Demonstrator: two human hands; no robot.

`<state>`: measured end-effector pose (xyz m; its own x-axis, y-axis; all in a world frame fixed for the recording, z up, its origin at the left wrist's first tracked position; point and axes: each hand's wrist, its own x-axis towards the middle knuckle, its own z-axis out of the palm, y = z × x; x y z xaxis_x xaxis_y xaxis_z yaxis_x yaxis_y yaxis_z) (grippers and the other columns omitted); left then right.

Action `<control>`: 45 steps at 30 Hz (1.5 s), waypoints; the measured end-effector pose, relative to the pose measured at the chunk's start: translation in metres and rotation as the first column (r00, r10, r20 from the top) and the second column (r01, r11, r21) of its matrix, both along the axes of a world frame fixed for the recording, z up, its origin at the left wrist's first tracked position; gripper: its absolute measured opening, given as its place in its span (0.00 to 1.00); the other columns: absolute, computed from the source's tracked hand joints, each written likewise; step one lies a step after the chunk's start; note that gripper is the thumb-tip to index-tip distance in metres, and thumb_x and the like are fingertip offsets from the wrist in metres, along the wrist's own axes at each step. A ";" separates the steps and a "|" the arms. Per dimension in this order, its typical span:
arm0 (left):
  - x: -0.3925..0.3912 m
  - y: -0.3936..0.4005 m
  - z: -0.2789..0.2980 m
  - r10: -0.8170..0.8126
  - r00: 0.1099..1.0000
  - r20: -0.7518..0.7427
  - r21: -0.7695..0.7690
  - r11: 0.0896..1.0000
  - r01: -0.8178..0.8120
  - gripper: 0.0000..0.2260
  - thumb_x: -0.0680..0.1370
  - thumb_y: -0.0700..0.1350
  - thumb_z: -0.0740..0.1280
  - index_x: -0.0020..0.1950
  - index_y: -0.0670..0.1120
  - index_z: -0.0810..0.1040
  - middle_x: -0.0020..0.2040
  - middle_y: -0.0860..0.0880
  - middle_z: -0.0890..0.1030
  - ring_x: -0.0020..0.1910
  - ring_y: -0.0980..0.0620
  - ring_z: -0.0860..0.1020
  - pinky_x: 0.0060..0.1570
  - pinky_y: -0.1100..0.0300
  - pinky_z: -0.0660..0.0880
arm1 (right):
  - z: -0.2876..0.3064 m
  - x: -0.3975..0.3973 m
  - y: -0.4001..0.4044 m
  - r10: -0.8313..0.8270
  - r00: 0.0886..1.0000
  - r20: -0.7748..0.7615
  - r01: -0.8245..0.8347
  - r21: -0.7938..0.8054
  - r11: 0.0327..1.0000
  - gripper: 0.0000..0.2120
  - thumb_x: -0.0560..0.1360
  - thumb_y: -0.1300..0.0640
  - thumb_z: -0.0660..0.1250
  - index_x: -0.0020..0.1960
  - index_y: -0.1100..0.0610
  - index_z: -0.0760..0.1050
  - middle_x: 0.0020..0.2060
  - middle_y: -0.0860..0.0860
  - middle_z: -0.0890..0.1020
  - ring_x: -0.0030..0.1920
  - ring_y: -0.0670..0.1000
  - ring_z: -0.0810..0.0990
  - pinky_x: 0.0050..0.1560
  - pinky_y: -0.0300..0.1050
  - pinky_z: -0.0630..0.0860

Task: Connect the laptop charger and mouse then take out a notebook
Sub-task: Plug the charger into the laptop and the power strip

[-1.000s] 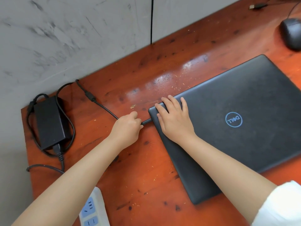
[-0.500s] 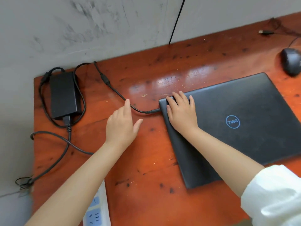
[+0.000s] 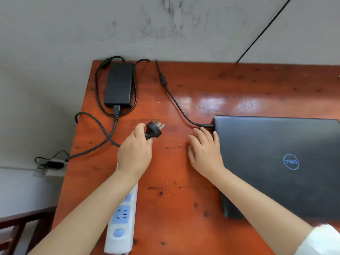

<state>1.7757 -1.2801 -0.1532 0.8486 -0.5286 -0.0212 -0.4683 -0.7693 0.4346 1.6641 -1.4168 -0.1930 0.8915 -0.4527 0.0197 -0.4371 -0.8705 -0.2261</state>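
Note:
A closed black laptop [image 3: 279, 162] lies on the red-brown wooden table [image 3: 180, 181], with the charger's thin cable [image 3: 176, 102] plugged into its left edge. The black charger brick [image 3: 118, 85] sits at the table's far left corner. My left hand [image 3: 135, 153] grips the charger's black wall plug [image 3: 153, 128], prongs pointing right, a little above the table. My right hand [image 3: 204, 151] rests flat, fingers spread, against the laptop's left edge. A white power strip [image 3: 121, 223] with blue sockets lies under my left forearm. No mouse or notebook is in view.
A grey wall [image 3: 165, 28] stands right behind the table. The plug's cable [image 3: 95, 124] loops over the table's left edge. A small dark adapter on a white block [image 3: 53, 165] sits beyond that edge. A dark wooden chair [image 3: 22, 227] shows at lower left.
My left hand let go of the laptop-end connector, now plugged in, and picked up the wall plug. My right hand slid off the lid to the laptop's left edge. The view swung left, losing the mouse.

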 end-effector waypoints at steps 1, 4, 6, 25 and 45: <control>0.005 0.008 0.009 -0.037 0.999 0.039 -0.023 0.999 0.038 0.13 0.75 0.40 0.67 0.56 0.34 0.73 0.47 0.34 0.80 0.43 0.33 0.79 0.35 0.46 0.75 | -0.001 0.002 0.009 0.045 0.999 -0.002 -0.045 0.048 0.998 0.14 0.62 0.69 0.74 0.47 0.67 0.80 0.51 0.66 0.82 0.56 0.68 0.78 0.54 0.73 0.69; 0.019 0.040 0.031 -0.152 0.981 0.121 0.027 0.988 0.150 0.10 0.71 0.37 0.71 0.45 0.32 0.75 0.39 0.32 0.77 0.31 0.34 0.78 0.26 0.49 0.74 | -0.005 0.019 0.029 0.102 0.995 0.017 -0.103 0.136 0.985 0.13 0.64 0.68 0.72 0.49 0.67 0.79 0.54 0.67 0.80 0.58 0.69 0.76 0.57 0.73 0.67; 0.025 0.064 0.037 -0.139 0.986 0.092 0.107 0.986 0.129 0.10 0.72 0.39 0.70 0.46 0.33 0.75 0.42 0.34 0.76 0.34 0.35 0.77 0.29 0.51 0.72 | -0.008 0.031 0.044 0.108 0.994 0.015 -0.109 0.144 0.984 0.13 0.65 0.67 0.69 0.49 0.67 0.79 0.54 0.67 0.80 0.58 0.69 0.76 0.57 0.73 0.67; 0.039 0.111 0.032 -0.216 0.914 -0.344 0.240 0.921 0.308 0.07 0.76 0.44 0.65 0.52 0.45 0.79 0.51 0.47 0.83 0.52 0.49 0.78 0.53 0.55 0.74 | -0.017 0.036 0.057 0.051 0.998 0.023 -0.052 0.058 0.997 0.21 0.68 0.55 0.53 0.47 0.65 0.79 0.52 0.64 0.82 0.55 0.65 0.79 0.55 0.71 0.70; 0.038 0.067 0.047 -0.558 0.801 -0.217 0.640 0.538 0.548 0.06 0.79 0.46 0.58 0.49 0.45 0.72 0.31 0.53 0.68 0.38 0.49 0.70 0.33 0.59 0.64 | -0.025 0.033 0.053 0.021 0.989 0.148 -0.029 0.051 0.998 0.13 0.66 0.61 0.64 0.47 0.65 0.79 0.52 0.63 0.82 0.57 0.65 0.79 0.57 0.70 0.70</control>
<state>1.8135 -1.2131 -0.1057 0.3951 -0.7442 -0.5386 -0.9013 -0.4273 -0.0708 1.6974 -1.3643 -0.2180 0.8917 -0.4340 0.1287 -0.3735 -0.8660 -0.3325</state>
